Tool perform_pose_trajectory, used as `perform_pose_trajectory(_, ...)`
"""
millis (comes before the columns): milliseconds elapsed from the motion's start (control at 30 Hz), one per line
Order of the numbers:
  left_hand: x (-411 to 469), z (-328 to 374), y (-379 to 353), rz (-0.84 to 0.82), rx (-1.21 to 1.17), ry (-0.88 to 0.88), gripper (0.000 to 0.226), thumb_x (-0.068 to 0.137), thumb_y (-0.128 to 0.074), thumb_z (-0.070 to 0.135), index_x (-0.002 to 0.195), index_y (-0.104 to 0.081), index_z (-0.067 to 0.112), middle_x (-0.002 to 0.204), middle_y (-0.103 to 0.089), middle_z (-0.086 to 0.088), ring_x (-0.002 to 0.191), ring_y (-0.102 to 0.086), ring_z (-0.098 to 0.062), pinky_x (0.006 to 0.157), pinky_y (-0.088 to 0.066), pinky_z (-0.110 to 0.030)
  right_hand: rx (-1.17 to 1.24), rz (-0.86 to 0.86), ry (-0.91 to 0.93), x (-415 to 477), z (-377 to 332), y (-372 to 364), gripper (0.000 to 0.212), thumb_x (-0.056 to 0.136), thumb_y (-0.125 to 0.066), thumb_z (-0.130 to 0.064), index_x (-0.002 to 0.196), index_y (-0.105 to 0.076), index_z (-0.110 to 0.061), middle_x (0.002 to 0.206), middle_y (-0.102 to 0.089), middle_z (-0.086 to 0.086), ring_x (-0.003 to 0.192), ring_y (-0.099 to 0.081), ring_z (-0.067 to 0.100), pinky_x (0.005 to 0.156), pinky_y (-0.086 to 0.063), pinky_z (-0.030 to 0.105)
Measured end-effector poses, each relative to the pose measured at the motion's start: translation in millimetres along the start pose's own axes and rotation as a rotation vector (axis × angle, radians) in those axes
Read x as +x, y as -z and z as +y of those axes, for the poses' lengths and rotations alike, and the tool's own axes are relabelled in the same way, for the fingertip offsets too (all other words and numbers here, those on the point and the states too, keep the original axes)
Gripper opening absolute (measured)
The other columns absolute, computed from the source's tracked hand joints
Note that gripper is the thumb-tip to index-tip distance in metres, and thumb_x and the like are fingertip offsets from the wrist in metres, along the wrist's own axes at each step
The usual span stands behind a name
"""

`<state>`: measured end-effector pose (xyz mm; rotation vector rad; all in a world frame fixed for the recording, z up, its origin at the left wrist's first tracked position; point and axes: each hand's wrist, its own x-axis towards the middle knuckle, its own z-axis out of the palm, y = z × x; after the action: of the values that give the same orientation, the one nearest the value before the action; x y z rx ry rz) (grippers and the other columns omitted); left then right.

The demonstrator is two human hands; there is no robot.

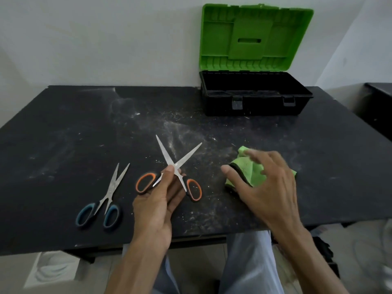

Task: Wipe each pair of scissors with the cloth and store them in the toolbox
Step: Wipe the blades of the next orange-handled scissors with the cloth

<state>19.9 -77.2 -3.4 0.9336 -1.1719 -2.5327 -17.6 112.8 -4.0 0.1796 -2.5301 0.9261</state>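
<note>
Head view: orange-handled steel scissors [179, 162] are held near the front edge, blades spread in an X with the tips pointing away, pinched at the pivot by the left hand [156, 200]. Just beside them, the right hand [269, 183], fingers spread, hovers over the crumpled green microfibre cloth [250, 168]. Blue-handled steel scissors [110, 192] lie to the left, tips pointing away. A broad stretch of dark dusty surface [84, 128] separates these from the black plastic toolbox [254, 102], lid raised, at the far right edge.
</note>
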Motion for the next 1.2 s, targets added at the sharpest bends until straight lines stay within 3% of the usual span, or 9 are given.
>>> perform_pose_trajectory(133,1.9,-3.9,-3.3,-0.049,0.019,0.027,0.016,0.083,-0.075,0.015,0.098,-0.075,0.010,0.094,-0.079,-0.008,0.087,-0.076,-0.017,0.070,-0.059,-0.028,-0.259,-0.234,-0.213,14.7,23.9,-10.4,0.087,0.075,-0.064,-0.082,0.129,-0.066,-0.014,0.109,-0.051,0.002,0.113,-0.054,0.029,0.097,-0.040,0.034)
perform_pose_trajectory(267,2.5,-7.6,-12.4,-0.084,0.041,0.043,0.017,0.079,-0.078,0.011,0.096,-0.076,0.010,0.095,-0.079,-0.010,0.087,-0.075,-0.017,0.071,-0.059,-0.028,-0.312,-0.205,-0.164,27.5,32.8,-12.0,0.029,0.091,-0.070,-0.033,0.084,-0.068,-0.005,0.086,-0.055,0.006,0.088,-0.060,0.035,0.068,-0.039,0.036)
perform_pose_trajectory(367,3.8,-6.2,-20.2,-0.104,0.049,0.030,0.012,0.080,-0.077,0.012,0.092,-0.077,0.013,0.095,-0.078,-0.010,0.086,-0.075,-0.017,0.080,-0.058,-0.032,-0.251,-0.177,-0.185,38.5,28.5,-4.0,0.011,0.089,-0.056,-0.005,0.085,-0.066,-0.006,0.081,-0.063,0.005,0.078,-0.057,0.031,0.065,-0.036,0.036)
perform_pose_trajectory(600,6.2,2.1,-23.5,-0.147,0.039,-0.007,0.016,0.087,-0.071,0.012,0.102,-0.073,0.007,0.097,-0.076,-0.015,0.085,-0.074,-0.020,0.069,-0.062,-0.028,0.087,-0.494,-0.292,62.6,31.0,10.9,0.022,0.100,-0.038,-0.005,0.090,-0.057,-0.001,0.080,-0.063,0.009,0.078,-0.059,0.027,0.071,-0.046,0.040)
perform_pose_trajectory(867,5.8,5.7,-15.0,-0.145,0.037,0.015,0.013,0.086,-0.072,0.014,0.098,-0.074,0.008,0.089,-0.078,-0.011,0.080,-0.075,-0.017,0.071,-0.060,-0.030,0.088,-0.785,-0.020,60.5,35.0,37.2,0.067,0.094,-0.044,0.011,0.126,-0.055,-0.047,0.114,-0.073,-0.003,0.103,-0.069,0.019,0.088,-0.060,0.042)
perform_pose_trajectory(933,6.9,7.1,-14.0,-0.147,0.028,0.014,0.016,0.086,-0.072,0.014,0.101,-0.074,0.007,0.090,-0.078,-0.011,0.082,-0.076,-0.018,0.073,-0.060,-0.031,0.015,-0.844,0.014,57.8,29.3,39.0,0.053,0.093,-0.051,-0.002,0.112,-0.069,-0.049,0.114,-0.067,-0.019,0.103,-0.063,-0.003,0.088,-0.053,0.024)
perform_pose_trajectory(1000,6.8,7.5,-14.1,-0.157,0.019,0.018,0.017,0.086,-0.072,0.014,0.102,-0.074,0.006,0.091,-0.078,-0.011,0.082,-0.076,-0.018,0.073,-0.061,-0.031,-0.080,-0.841,0.053,50.4,21.3,34.1,0.029,0.086,-0.056,-0.048,0.104,-0.077,-0.040,0.111,-0.066,-0.020,0.106,-0.060,-0.003,0.092,-0.049,0.026)
perform_pose_trajectory(1100,5.5,6.1,-13.9,-0.166,0.021,0.022,0.021,0.085,-0.073,0.014,0.104,-0.073,0.004,0.091,-0.078,-0.012,0.083,-0.075,-0.019,0.070,-0.062,-0.030,-0.221,-0.668,0.061,34.8,22.8,15.9,0.075,0.066,-0.054,-0.097,0.094,-0.069,-0.029,0.100,-0.063,-0.015,0.097,-0.058,0.006,0.085,-0.048,0.027)
perform_pose_trajectory(1200,3.9,5.0,-12.0,-0.162,0.033,0.024,0.020,0.083,-0.074,0.015,0.101,-0.074,0.005,0.088,-0.078,-0.010,0.081,-0.075,-0.017,0.065,-0.061,-0.028,-0.237,-0.474,0.071,25.6,27.7,-4.1,0.055,0.071,-0.080,-0.072,0.089,-0.065,-0.023,0.094,-0.059,-0.009,0.094,-0.057,0.015,0.082,-0.045,0.028)
